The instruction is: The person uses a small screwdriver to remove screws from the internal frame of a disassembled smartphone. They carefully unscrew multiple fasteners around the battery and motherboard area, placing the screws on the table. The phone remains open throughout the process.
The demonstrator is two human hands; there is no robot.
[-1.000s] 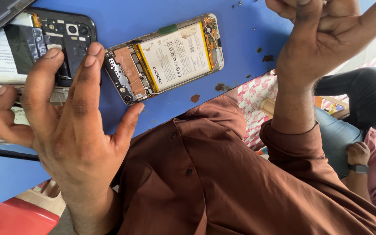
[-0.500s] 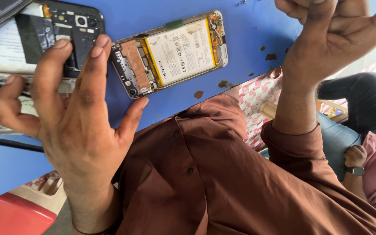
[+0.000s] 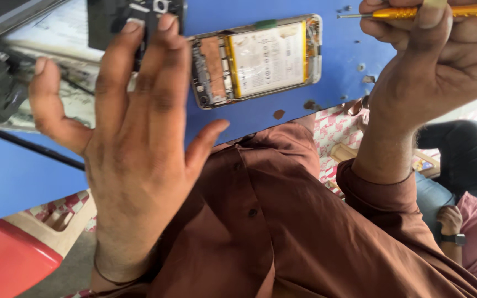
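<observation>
Screwdriver point(image 3: 443, 11) is the thing in hand here: slim, gold-orange metal handle with a thin steel tip poking out to the side, lying flat across the top edge of the head view. The right hand point(image 3: 432, 72) has it pinched, with fingers curled over the handle and one fingertip pressed on top, so that grip is closed around the tool. Its tip points toward the opened phone point(image 3: 258, 60), which sits well apart from that grip, off past the tip end and a bit lower on the blue table point(image 3: 28, 176).

That phone is lying back-off, so you can see the big white battery with yellow edging, a copper-coloured shield beside it and a green tab along the top rim.

The left hand point(image 3: 128, 143) is spread wide open, holding nothing, fingers fanned out, fingertips over a black phone back cover point(image 3: 111, 16) at the top. Just past its thumb there's a mess of dark parts and papers. Brown shirt point(image 3: 260, 221) fills the lower middle.
</observation>
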